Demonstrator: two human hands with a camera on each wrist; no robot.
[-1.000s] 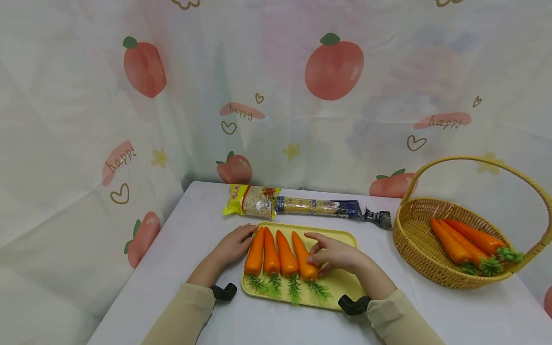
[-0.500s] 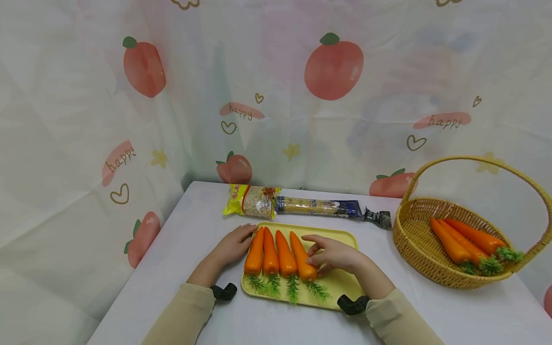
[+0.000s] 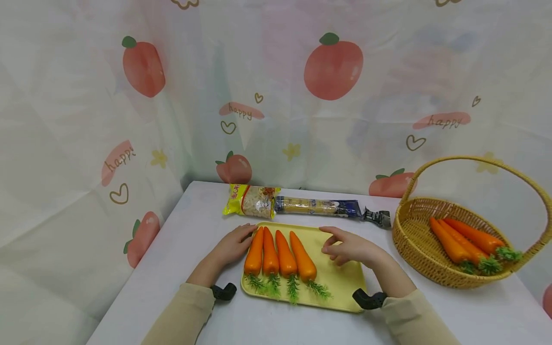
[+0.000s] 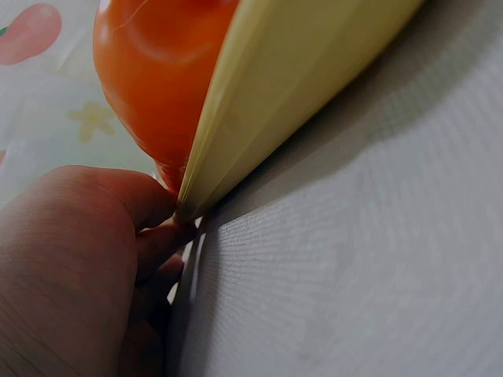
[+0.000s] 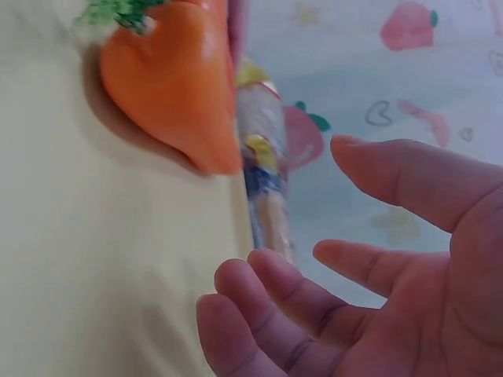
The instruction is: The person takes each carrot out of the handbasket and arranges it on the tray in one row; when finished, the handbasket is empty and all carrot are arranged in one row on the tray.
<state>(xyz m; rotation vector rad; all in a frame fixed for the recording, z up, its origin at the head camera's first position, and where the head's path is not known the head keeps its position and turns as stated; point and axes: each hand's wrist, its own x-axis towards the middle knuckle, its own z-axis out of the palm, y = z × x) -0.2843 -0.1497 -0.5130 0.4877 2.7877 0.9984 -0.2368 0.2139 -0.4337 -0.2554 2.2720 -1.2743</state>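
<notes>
Several orange carrots with green tops lie side by side on a yellow tray. My left hand rests at the tray's left edge; in the left wrist view its fingers touch the rim beside a carrot. Over the right part of the tray, my right hand is apart from the carrots. Its fingers are spread and loosely bent, with nothing between them, as the right wrist view shows. The rightmost carrot lies tilted, a little away from the others at its tip.
A wicker basket with a tall handle stands at the right and holds three carrots. Behind the tray lie a yellow-ended food packet and a long packet with a dark blue end. A patterned cloth hangs behind the table.
The rightmost carrots shifted slightly left under my right hand's touch. That hand has since let go and moved right, away from them. My left hand has stayed at the tray edge.
</notes>
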